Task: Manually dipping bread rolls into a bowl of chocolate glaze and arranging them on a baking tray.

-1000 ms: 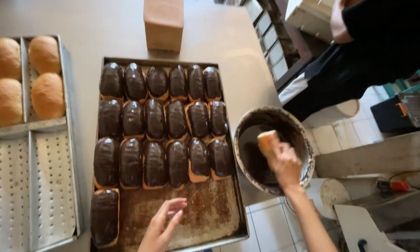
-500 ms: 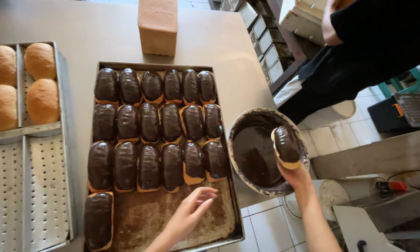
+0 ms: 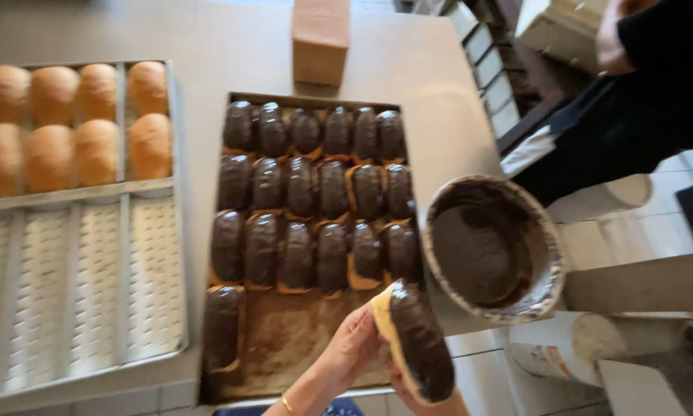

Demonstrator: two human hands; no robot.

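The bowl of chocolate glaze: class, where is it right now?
In the head view, the bowl of chocolate glaze sits right of the tray of dipped buns, at the table's right edge.

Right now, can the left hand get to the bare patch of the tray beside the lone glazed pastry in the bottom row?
Probably yes. The left hand hovers right over the tray's bare patch, beside the lone pastry. Nothing lies between, though it is also touching the freshly glazed pastry held from below.

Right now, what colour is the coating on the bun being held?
Dark chocolate brown, over a pale golden bun; head view.
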